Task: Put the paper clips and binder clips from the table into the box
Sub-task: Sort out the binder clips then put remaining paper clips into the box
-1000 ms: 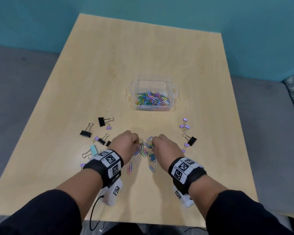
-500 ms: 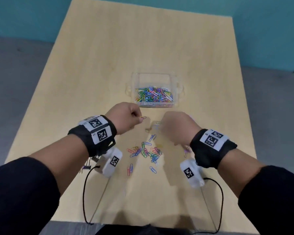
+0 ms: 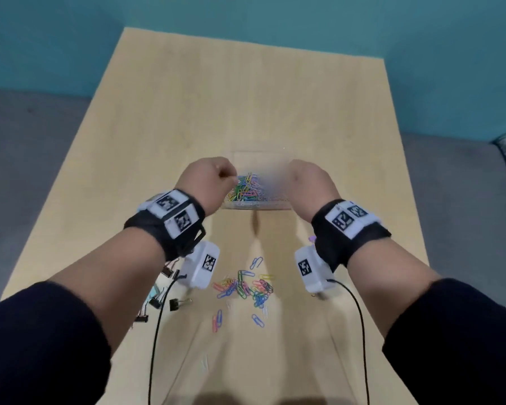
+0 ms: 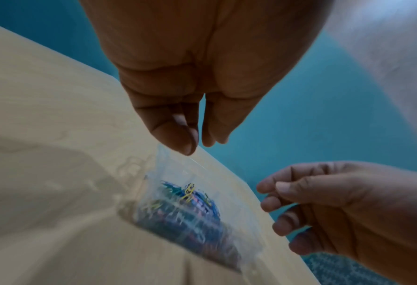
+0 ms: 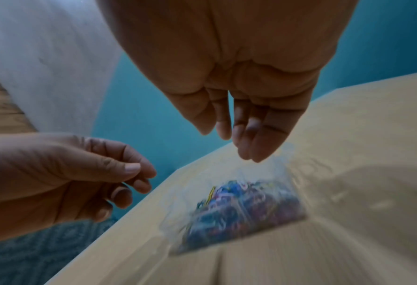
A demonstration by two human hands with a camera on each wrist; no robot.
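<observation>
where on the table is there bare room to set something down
Bare: the table beyond the box, and its far left and right flanks. Crowded: paper clips near the front centre, binder clips at front left.

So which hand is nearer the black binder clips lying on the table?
Left. The left hand is above the box's left edge, the clips' side; the right hand is opposite.

The light is soft and even. My right hand [image 3: 310, 182] looks smeary, the box [image 4: 190, 210] is blurry, and my wrist pictures bend at the edges.
</observation>
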